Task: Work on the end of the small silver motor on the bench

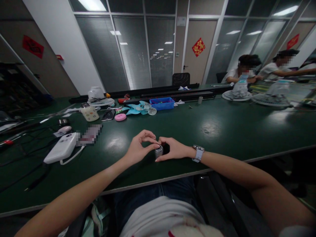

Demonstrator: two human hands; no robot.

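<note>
A small silver metal cylinder [158, 151] stands on the dark green table [222, 131] near its front edge. My left hand [138, 148] pinches its top from the left with thumb and forefinger. My right hand [174, 148], with a white-strapped watch [198, 153] on the wrist, cups the cylinder from the right and holds its side. The fingertips of both hands meet over the cylinder, and its base is partly hidden by them.
A white power bank with a cable [61, 148] lies at the left among black cords. Farther back are a patterned jar [90, 112], a pink disc [120, 117], light blue fan blades [140, 108] and a blue tray [162, 103]. Two people sit at the far right by white fan grilles [236, 95].
</note>
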